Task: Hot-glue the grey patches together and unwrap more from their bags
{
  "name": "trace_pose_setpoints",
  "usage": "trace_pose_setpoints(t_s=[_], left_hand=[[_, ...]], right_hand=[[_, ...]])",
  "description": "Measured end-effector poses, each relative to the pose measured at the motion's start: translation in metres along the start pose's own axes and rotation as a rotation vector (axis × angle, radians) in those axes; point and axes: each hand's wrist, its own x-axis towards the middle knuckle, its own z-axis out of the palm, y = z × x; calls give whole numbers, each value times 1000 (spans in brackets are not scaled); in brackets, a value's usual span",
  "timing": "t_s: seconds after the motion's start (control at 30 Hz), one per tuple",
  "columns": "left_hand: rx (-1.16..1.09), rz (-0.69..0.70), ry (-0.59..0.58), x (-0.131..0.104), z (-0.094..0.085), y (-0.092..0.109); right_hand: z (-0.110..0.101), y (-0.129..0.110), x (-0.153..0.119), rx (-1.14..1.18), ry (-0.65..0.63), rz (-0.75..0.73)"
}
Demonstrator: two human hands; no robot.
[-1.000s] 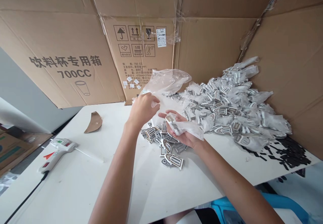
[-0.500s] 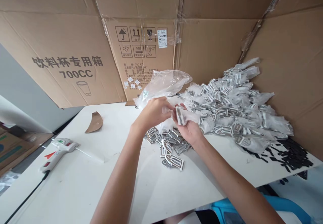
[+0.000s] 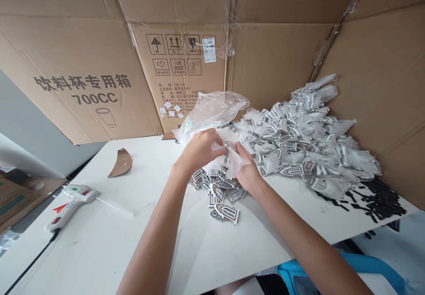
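Observation:
My left hand (image 3: pixel 203 148) pinches the top of a small clear plastic bag (image 3: pixel 235 161) near the middle of the table. On the bag's right side, my right hand (image 3: pixel 248 169) has its fingers closed round it. What the bag contains is blurred. Under and in front of my hands lies a loose pile of silver-grey arched metal pieces (image 3: pixel 227 212). Behind them rests a large clear plastic bag (image 3: pixel 221 106) with a small label. A big heap of bagged metal pieces (image 3: pixel 292 146) spreads to the right of my right hand.
A white glue gun (image 3: pixel 70 204) with a black cable lies at the left, near a brown cardboard scrap (image 3: pixel 121 163). Black strips (image 3: pixel 381 199) are scattered at the right edge. Tall cardboard (image 3: pixel 192 2) stands behind; a blue stool (image 3: pixel 365 264) is below.
The small bag has turned in my hands, and the metal piece that showed through it is now hidden. My right hand has rotated. The view has shifted slightly.

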Motion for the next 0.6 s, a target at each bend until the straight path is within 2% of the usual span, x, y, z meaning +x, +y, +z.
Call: trace_pose_setpoints(t_s=[0.07, 0.13, 0.3, 0.5, 0.6], left_hand=[[1, -11, 8, 0, -1, -1], [2, -19, 21, 0, -2, -1], [-22, -4, 30, -2, -4, -6], [-41, -90, 8, -6, -14, -9], [-82, -48, -28, -7, -17, -6]], right_hand=[[1, -5, 0, 23, -96, 66], [3, -8, -1, 16, -133, 85], [2, -4, -1, -26, -37, 74], [-6, -4, 7, 73, -31, 81], [-9, -4, 10, 115, -43, 72]])
